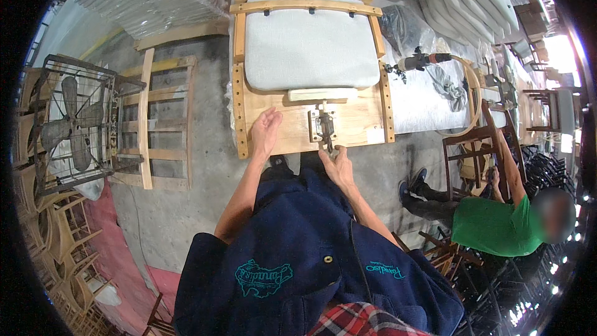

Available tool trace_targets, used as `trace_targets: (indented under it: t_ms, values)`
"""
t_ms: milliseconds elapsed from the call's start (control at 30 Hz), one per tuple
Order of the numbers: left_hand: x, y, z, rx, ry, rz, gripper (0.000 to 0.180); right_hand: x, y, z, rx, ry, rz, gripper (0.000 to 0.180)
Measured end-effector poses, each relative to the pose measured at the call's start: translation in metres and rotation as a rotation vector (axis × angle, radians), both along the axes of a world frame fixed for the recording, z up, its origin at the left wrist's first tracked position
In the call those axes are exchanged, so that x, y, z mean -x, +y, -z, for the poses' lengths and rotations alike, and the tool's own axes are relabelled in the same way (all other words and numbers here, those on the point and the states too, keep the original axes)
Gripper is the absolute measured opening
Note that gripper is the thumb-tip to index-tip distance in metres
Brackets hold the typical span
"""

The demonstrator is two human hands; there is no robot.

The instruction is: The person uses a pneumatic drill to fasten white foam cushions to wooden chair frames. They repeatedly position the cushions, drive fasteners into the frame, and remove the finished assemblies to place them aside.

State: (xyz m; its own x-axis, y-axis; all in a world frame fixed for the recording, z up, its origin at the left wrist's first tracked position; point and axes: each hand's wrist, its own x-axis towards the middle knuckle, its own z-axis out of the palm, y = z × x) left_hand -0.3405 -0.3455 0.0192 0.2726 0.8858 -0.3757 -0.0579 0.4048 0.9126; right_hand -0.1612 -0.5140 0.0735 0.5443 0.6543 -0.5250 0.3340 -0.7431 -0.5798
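Your left hand [266, 129] lies open, fingers loose, on the wooden table [354, 126] — your right hand [336, 165] grips the metal clamp's [324, 126] handle (front edge), below the grey cushion [308, 46].

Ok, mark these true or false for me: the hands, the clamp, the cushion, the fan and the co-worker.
1. The left hand lies on the wooden jig board. True.
2. The right hand is on the handle of the metal toggle clamp. True.
3. A red cushion sits in the jig. False: the cushion is light grey.
4. The caged fan is on the person's right. False: it is on their left.
5. The co-worker in a green shirt is on the right. True.
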Motion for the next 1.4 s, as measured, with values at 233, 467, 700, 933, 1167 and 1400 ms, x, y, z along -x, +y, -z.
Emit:
trace_targets:
  t_ms: [233, 467, 700, 933, 1167, 1400]
  values:
    - [-0.015, 0.062, 0.006, 0.164, 0.017, -0.23, 0.061, 0.007, 0.001, 0.054, -0.237, -0.332, -0.036, 0.089]
    - [-0.012, 0.103, 0.003, 0.264, 0.071, -0.195, 0.081, -0.008, -0.01, 0.063, -0.453, -0.595, -0.019, 0.088]
    - [-0.023, 0.131, 0.014, 0.203, 0.14, -0.314, 0.079, -0.156, 0.095, 0.044, -0.538, 0.075, 0.502, 0.076]
    - [-0.057, 0.146, 0.004, 0.239, 0.688, -0.335, 0.102, -0.261, 0.174, 0.092, -0.467, 0.536, 0.597, 0.079]
    - [-0.038, 0.155, -0.017, 0.221, 0.693, -0.355, 0.093, -0.247, 0.21, 0.074, -0.401, -0.062, 0.429, 0.097]
    - [-0.026, 0.123, -0.065, 0.16, 0.506, -0.362, 0.082, -0.221, 0.164, -0.02, -0.158, -0.037, 0.458, 0.101]
